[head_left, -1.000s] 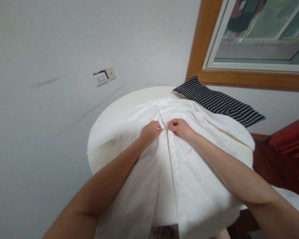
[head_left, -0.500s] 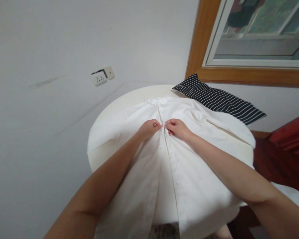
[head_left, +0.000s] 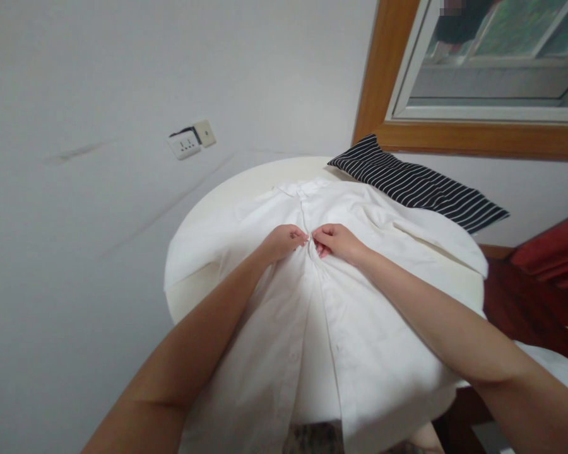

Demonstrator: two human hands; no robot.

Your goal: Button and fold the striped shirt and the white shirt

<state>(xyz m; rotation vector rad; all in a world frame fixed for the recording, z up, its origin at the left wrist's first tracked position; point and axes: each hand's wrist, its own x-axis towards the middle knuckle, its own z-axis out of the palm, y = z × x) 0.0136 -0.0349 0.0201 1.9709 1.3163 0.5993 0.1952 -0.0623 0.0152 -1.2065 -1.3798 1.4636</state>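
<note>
1. From my remote seat I see a pale wall [head_left: 123, 69] filling the view behind and left of the white shirt [head_left: 383, 309], with a wood-framed window [head_left: 478, 135] beyond the shirt to the right.
2. A round, pale table [head_left: 246, 180] lies under the shirt, its bare rim showing past the collar end.
3. The shirt is spread front up on that table, sleeves out to both sides, hem hanging over the near edge. Its two fronts meet near the collar and part toward the hem.
4. A black-and-white striped cloth [head_left: 421, 186] lies just beyond the shirt's right shoulder.
5. My left hand [head_left: 286, 243] is at the shirt's front opening, fingertips pinched nearly together on the left front's edge.
6. My right hand [head_left: 338, 241] faces it, touching the other edge in a similar close pinch. Whether a button sits between those fingertips, I can't tell.
7. A wall socket [head_left: 185, 145] sits well beyond the shirt, to its left.
8. A small button [head_left: 293, 357] shows faintly on the shirt's left front, between hands and hem.
9. My worry: thin cloth could slip from such small pinches, mismatched edges could leave the fronts uneven, and the overhanging hem could drag the shirt toward me if tugged.
10. I find no brand, label or readable writing on the shirt or around it.
</note>
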